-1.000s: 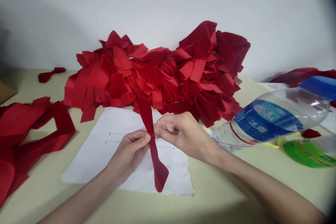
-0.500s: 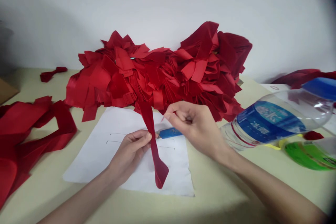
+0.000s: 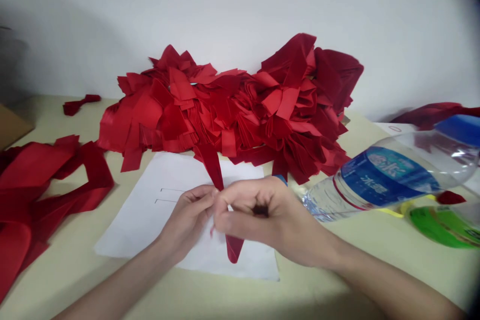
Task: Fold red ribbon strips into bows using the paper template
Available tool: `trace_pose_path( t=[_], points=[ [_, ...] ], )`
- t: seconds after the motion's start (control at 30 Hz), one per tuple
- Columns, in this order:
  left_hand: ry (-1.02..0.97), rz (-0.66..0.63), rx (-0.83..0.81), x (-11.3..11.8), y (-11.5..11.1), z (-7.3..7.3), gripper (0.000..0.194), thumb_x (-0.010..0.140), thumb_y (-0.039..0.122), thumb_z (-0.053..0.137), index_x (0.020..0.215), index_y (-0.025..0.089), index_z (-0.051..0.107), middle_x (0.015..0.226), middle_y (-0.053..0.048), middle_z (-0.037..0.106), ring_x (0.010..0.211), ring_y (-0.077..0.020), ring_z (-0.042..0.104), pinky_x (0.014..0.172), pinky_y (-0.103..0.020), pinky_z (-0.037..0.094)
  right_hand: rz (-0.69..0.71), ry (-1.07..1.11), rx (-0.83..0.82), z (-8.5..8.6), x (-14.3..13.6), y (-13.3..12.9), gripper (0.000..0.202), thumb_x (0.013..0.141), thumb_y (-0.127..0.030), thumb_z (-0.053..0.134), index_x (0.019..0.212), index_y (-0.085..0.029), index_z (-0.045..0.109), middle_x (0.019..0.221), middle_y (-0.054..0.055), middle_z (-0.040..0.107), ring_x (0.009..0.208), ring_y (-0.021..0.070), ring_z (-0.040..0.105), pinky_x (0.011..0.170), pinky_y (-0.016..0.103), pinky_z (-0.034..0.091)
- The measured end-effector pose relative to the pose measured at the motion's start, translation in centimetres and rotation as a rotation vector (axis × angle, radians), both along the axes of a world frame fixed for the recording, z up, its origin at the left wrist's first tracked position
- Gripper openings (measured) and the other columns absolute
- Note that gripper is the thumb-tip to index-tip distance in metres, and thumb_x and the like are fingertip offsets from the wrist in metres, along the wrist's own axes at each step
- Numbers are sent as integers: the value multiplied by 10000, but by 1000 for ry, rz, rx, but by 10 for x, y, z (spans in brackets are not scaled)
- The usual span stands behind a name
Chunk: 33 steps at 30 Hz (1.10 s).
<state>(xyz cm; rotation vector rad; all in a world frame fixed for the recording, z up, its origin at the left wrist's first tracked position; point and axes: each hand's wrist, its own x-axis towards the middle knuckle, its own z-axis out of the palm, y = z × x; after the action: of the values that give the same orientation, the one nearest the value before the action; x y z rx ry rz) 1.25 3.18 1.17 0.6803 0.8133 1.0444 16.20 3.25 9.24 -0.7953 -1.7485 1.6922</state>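
My left hand pinches a dark red velvet ribbon at its narrow middle. One end of the ribbon reaches up toward the pile, and the other hangs below my fingers. Pressed close against it, my right hand is closed, thumb against forefinger, with a thin pinkish-red thread trailing beneath the fingertips. The right hand hides the ribbon's middle part. Under both hands lies a white paper sheet with black bracket lines drawn on it. A bit of a blue object shows behind my right hand.
A large heap of red ribbon pieces fills the back of the table. More red ribbon lies at left, and a small tied piece behind it. At right, a plastic bottle lies tilted beside a green-labelled item.
My right hand has moved left and down, from above the blue object to the ribbon beside my left fingers, bringing the thread along. The left hand still pinches the ribbon.
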Motion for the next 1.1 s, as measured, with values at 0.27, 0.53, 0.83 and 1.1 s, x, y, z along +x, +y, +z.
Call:
trace_pose_path(
  t=[0.27,0.53,0.83,1.1],
  points=[
    [-18,34,-25,-2,2,-6,118,750,257,670,679,166,689,713,-6,642,773,-114,526,766,-213,412,-347,-293,183,-43,-4,25,78,769,-187,568,715,-145,605,498,-92,192,463,51,202,438,203,187],
    [-30,83,-40,-2,2,-6,166,737,246,684,598,158,661,610,20,566,661,-88,485,682,-195,410,-339,-297,155,-44,-4,24,79,762,-200,560,715,-146,593,505,-91,213,473,51,218,442,200,203],
    [-144,-70,-86,-8,6,-10,133,757,278,670,739,148,695,788,-27,640,673,-92,529,625,-190,439,-240,-205,48,-36,10,44,133,759,-247,618,756,-116,639,637,18,610,556,88,516,542,226,387],
    [-128,-120,-91,-12,8,-9,134,746,264,679,765,134,704,728,-21,638,587,-78,505,553,-182,410,-161,-451,238,-25,24,48,128,760,-252,629,732,-135,675,469,-83,234,431,36,185,400,205,128]
  ],
)
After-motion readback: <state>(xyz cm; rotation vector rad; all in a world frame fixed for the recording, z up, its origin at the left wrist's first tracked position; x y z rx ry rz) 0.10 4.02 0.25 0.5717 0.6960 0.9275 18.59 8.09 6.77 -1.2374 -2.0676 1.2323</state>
